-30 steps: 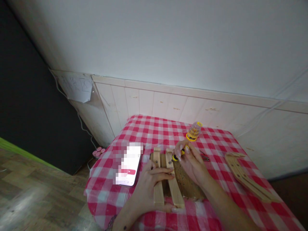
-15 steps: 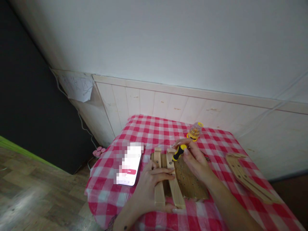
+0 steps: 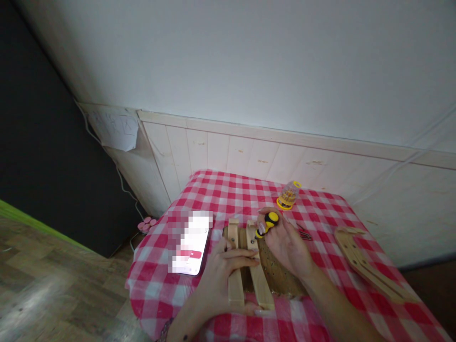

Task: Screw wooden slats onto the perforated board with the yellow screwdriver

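My left hand (image 3: 223, 275) lies flat, fingers spread, over two pale wooden slats (image 3: 235, 280) that rest on a brown perforated board (image 3: 281, 273). It presses them against the red-and-white checked tablecloth (image 3: 228, 194). My right hand (image 3: 285, 240) is closed around a short yellow-and-black screwdriver (image 3: 266, 224). The tool's tip points down at the far end of the right slat.
A lit phone (image 3: 190, 247) lies left of the slats. A clear jar with a yellow lid (image 3: 288, 194) stands behind the hands. A curved wooden piece (image 3: 366, 263) lies at the right. Dark small parts (image 3: 304, 233) lie near the board. Wall panelling stands behind the table.
My right hand has turned on the screwdriver, so the handle's yellow end now shows above the fingers. The left hand and the slats have stayed put.
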Available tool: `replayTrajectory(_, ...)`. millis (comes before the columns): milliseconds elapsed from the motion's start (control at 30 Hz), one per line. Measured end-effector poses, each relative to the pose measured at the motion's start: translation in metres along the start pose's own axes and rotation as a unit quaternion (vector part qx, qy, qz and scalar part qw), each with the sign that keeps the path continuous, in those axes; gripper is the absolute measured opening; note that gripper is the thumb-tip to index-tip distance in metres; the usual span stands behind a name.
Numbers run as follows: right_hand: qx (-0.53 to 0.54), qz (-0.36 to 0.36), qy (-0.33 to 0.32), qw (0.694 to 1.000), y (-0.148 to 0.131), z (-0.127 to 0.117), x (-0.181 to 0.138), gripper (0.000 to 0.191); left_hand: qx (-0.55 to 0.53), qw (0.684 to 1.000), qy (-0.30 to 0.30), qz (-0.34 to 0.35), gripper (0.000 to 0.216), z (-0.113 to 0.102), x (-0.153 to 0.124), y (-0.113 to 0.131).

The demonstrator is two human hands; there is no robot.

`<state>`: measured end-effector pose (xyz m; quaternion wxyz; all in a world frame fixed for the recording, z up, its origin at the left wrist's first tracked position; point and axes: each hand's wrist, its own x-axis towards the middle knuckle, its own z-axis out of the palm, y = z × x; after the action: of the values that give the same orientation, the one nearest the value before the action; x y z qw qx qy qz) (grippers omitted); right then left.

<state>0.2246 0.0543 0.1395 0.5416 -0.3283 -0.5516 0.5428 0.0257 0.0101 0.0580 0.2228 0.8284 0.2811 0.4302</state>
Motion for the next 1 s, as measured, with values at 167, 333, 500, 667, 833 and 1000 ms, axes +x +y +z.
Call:
replayTrajectory(167,-0.002,-0.008,-0.034,0.999,0.006,-0.007,0.003,0.045,0.002,1.0,-0.026,-0.016,0.071,-0.003,0.003,0.003)
replayTrajectory(333,-0.132,-0.086,0.0,0.988,0.007,-0.017,0.004,0.045,0.01,1.0,-0.009,-0.016,0.073,-0.002,0.005,0.004)
replayTrajectory(500,-0.146,-0.106,0.016,0.984,0.002,-0.02,0.005,0.039,0.005,1.0,-0.001,0.006,0.072,-0.002,0.004,0.004)
replayTrajectory(667,-0.024,-0.062,-0.019,0.998,0.008,-0.011,0.002,0.033,0.005,1.0,-0.014,-0.007,0.072,-0.004,0.004,0.005)
replayTrajectory(833,0.035,-0.042,-0.016,0.998,0.007,0.001,-0.002,0.036,-0.004,1.0,-0.013,-0.006,0.069,-0.005,0.006,0.007)
replayTrajectory(1000,0.061,0.014,-0.047,0.997,0.002,0.003,0.001,0.049,-0.01,1.0,-0.018,-0.016,0.072,-0.006,0.008,0.007)
